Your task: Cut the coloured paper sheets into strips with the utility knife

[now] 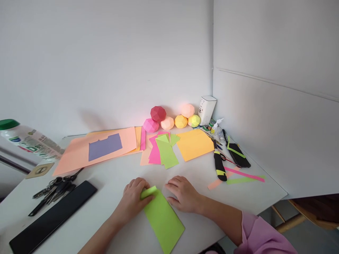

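A lime-green sheet of paper (165, 222) lies slanted on the table at the front, its far end folded over into a narrow flap. My left hand (136, 195) pinches that far left corner between thumb and fingers. Just beyond the sheet's right edge, my right hand (182, 194) rests on the table with fingers slightly bent and apart, holding nothing. Behind the hands are green paper pieces (169, 155), pink paper (155, 151) and a yellow-orange sheet (196, 144).
Faceted paper balls (158, 113) stand along the wall. At right lie a utility knife (219, 164), a phone (239, 155) and paper strips (247, 174). Keys (57, 188), a long black bar (54, 217), peach sheets (76, 150) and a green-capped bottle (31, 141) occupy the left.
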`<state>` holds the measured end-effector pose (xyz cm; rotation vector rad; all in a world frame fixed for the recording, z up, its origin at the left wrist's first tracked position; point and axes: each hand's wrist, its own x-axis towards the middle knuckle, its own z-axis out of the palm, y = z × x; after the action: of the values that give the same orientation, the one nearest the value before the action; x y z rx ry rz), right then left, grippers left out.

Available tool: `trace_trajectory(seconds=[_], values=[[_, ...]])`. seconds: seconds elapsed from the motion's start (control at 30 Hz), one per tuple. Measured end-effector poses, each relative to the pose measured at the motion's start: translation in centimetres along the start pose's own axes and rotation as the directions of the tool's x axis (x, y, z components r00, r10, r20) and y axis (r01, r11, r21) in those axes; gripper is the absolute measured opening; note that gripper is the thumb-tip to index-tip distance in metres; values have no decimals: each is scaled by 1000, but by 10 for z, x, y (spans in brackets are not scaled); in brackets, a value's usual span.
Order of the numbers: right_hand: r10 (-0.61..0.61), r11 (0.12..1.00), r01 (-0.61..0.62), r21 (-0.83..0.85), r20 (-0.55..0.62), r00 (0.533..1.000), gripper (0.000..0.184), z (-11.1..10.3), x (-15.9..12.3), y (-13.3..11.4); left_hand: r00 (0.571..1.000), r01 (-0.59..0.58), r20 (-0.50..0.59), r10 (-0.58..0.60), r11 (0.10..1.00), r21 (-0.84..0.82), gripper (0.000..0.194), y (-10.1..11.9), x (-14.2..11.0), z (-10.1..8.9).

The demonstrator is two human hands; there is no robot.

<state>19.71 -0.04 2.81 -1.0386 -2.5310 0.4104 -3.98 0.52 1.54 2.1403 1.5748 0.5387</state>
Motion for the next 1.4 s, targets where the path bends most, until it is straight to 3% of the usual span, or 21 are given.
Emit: trace_trajectory(seconds=[0.17, 0.23, 0.33, 0.47, 0.57, 0.67, 0.77, 0.97, 1.03, 1.13, 1.2, 1.27, 1.33, 1.4], values=[[25, 960, -36, 278, 42, 999, 53, 1, -2, 2, 993, 98, -24, -117, 915, -391, 22, 11, -5, 6], [110, 903, -152, 403, 125, 986, 54, -1, -3, 1, 982, 107, -77, -173, 843, -527, 35, 14, -6, 5], [236, 777, -351, 522, 276, 932, 46, -6, -4, 1, 947, 137, -128, -295, 732, -668, 49, 15, -4, 0], [257, 639, -464, 613, 398, 881, 24, -10, -4, 5, 915, 173, -100, -392, 601, -780, 62, 7, 3, -7], [330, 616, -504, 605, 383, 863, 11, -10, -4, 9, 906, 157, -90, -414, 524, -837, 65, -2, 9, -6], [401, 624, -532, 572, 351, 847, 21, -10, -3, 15, 891, 125, -129, -436, 509, -852, 63, -11, 14, -5], [439, 614, -536, 579, 314, 842, 22, -12, -2, 26, 873, 100, -194, -447, 553, -827, 60, -14, 15, -6], [497, 613, -451, 649, 128, 858, 32, -43, 11, 41, 847, 129, -245, -471, 631, -765, 49, -8, 12, -5], [505, 635, -352, 688, -26, 863, 38, -62, 20, 40, 858, 137, -239, -454, 652, -746, 46, -7, 12, -3], [472, 711, -156, 686, -299, 829, 46, -93, 38, 37, 884, 140, -220, -413, 682, -718, 43, -6, 13, 1], [431, 766, -34, 642, -474, 768, 47, -111, 53, 35, 901, 142, -205, -382, 707, -693, 41, -5, 13, 2], [382, 805, 98, 585, -638, 668, 47, -125, 69, 35, 916, 144, -192, -351, 737, -660, 38, -4, 13, 3], [337, 822, 207, 531, -746, 574, 48, -133, 84, 37, 925, 143, -189, -330, 763, -630, 36, -4, 12, 3], [326, 829, 251, 500, -796, 509, 49, -135, 95, 40, 931, 142, -187, -314, 782, -607, 34, -5, 12, 4]])
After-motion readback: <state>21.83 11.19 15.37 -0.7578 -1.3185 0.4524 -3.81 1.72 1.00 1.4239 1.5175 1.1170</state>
